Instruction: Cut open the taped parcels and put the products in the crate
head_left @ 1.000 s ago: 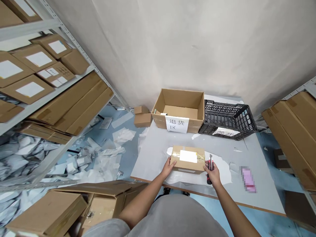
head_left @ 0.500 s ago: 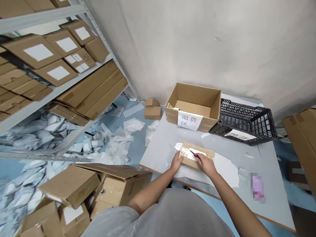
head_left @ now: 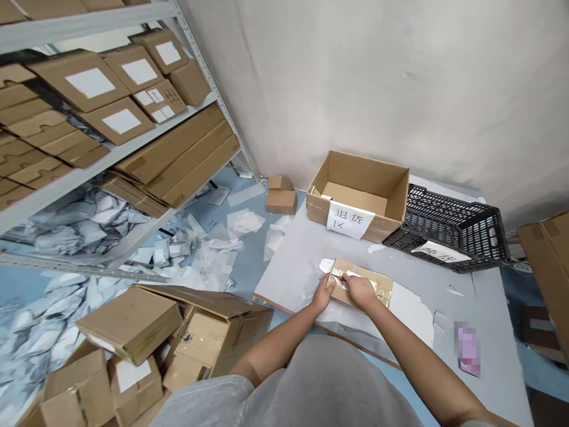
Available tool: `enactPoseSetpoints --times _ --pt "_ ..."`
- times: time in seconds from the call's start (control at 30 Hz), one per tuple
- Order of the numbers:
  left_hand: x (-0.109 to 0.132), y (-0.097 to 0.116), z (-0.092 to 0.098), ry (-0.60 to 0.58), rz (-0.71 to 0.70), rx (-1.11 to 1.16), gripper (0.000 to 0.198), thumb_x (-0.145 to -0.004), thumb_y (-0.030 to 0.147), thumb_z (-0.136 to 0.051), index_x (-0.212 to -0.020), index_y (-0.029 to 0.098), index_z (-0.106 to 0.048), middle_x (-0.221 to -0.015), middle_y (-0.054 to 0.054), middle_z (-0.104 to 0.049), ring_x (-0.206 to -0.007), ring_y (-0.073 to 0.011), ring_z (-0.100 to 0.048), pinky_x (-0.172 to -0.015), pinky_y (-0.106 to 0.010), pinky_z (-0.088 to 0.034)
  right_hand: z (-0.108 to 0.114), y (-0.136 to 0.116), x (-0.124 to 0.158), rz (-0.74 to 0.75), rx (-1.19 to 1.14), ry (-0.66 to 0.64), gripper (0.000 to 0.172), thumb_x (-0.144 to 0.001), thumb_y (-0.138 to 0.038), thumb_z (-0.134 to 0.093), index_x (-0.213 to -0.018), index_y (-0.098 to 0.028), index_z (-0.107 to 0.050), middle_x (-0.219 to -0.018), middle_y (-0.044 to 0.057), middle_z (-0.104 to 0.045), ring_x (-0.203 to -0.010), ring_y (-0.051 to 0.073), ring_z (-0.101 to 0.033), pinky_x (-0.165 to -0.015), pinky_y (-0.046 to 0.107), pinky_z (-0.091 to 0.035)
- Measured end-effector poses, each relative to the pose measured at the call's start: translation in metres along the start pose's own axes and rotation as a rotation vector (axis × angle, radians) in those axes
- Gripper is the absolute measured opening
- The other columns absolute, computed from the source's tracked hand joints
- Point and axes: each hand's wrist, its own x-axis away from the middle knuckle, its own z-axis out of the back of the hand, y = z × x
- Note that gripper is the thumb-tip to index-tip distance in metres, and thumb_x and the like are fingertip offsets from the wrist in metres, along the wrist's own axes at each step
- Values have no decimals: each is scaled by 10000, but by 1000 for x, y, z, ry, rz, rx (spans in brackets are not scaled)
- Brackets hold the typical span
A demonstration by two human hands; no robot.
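Parcel: a small taped parcel (head_left: 381, 285) lay flat on a white sheet (head_left: 411, 308) at the near edge of the bench (head_left: 444, 276), straight ahead of the person.
Left hand: the left hand (head_left: 323, 292) had its fingers curled against the parcel's left end, pinning it.
Right hand: the right hand (head_left: 361, 289) had its fingers wrapped tight round a red-handled knife (head_left: 341, 277), with the tip on the parcel's top near the left end.
Progress: the flaps lay shut under glossy tape and nothing was out, so the cut seemed under way and the opening yet to come. How much tape was parted could not be told.
Far side: an open box (head_left: 383, 225) with a paper sign (head_left: 349, 219) stood there, with a black crate (head_left: 453, 225) just to its right.
Near right: a blurred pink thing (head_left: 469, 350).
Left: a paper-strewn floor (head_left: 253, 264), loose cartons (head_left: 128, 323) and a shelf (head_left: 111, 161) of labelled boxes.
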Motion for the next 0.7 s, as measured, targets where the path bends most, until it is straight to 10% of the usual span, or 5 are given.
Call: enactPoseSetpoints --times 0.7 --pt "6 12 -2 45 51 -16 612 -1000 575 -577 -1490 207 -591 -1513 -133 -623 -1458 -315 -535 -1285 -471 -341 -3 22 24 -108 49 -84 392 -1056 -122 -414 -1368 -219 -629 -1170 154 -777 -1079 285 -757 -860 345 -490"
